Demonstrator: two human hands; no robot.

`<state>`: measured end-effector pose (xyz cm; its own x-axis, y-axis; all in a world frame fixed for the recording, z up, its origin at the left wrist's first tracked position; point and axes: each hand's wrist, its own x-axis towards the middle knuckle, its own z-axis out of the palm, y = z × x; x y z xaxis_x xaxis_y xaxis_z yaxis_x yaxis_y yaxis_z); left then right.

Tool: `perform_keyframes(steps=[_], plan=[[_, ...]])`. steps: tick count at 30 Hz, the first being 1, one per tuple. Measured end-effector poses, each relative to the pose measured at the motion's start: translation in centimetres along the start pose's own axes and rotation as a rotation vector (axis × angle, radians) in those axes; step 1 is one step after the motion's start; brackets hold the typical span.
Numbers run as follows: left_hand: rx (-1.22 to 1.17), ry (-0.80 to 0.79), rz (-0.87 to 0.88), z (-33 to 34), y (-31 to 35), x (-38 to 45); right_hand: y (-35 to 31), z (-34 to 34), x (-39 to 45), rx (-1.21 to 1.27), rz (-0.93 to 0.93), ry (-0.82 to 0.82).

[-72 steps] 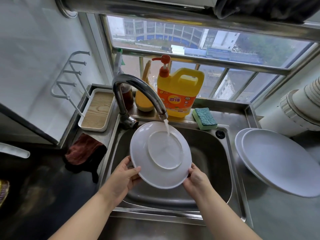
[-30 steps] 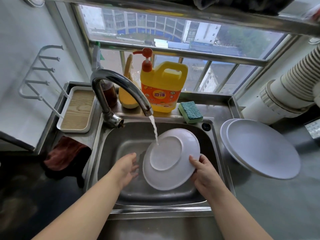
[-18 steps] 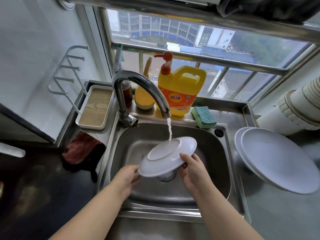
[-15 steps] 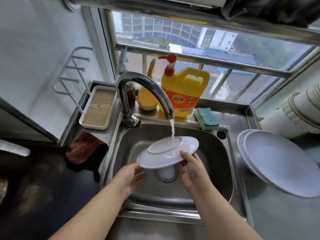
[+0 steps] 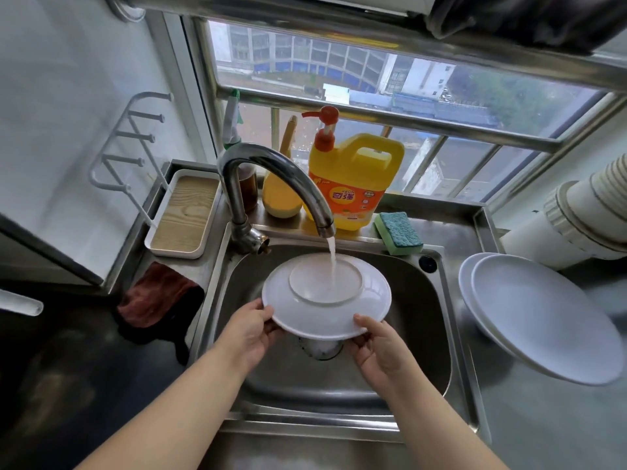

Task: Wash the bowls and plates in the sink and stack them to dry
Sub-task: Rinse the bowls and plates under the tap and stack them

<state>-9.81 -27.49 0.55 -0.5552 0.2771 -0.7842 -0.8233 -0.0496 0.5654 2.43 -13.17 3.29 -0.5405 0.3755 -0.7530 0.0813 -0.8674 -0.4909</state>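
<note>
steel kitchen bench point(image 5: 529, 432) under a window, with two hands washing a plate in the sink.

both hands hold a round white plate point(image 5: 325, 296) upside down over the middle of the shiny steel sink point(image 5: 424, 320). the left hand point(image 5: 246, 334) grips its near left rim and the right hand point(image 5: 381, 347) grips its near right rim, fingers curled under. water from the curved metal tap point(image 5: 268, 174) lands on the plate's bottom. two more white plates point(image 5: 539, 317) are stacked on the bench at the sink's right edge. a yellow soap jug with a red pump point(image 5: 353, 178) and a green sponge point(image 5: 398, 232) sit along the back edge.
</note>
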Motion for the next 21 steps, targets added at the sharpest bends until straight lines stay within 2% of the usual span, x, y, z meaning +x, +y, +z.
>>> perform_keyframes(steps=[3,7,11,21], plan=[[0.050,-0.049,0.054,0.1,0.1,-0.2,-0.5,-1.6,0.4,-0.090,0.041,0.098],[0.138,-0.114,0.115,0.3,0.0,-0.4,-1.6,-3.5,0.8,-0.084,0.047,0.208],[0.167,-0.173,0.116,0.5,-0.5,-0.6,-1.1,-4.7,1.4,-0.048,0.075,0.233],[0.258,-0.164,0.177,-0.1,-0.3,-0.6,-0.3,-5.2,2.8,0.088,0.030,0.271]])
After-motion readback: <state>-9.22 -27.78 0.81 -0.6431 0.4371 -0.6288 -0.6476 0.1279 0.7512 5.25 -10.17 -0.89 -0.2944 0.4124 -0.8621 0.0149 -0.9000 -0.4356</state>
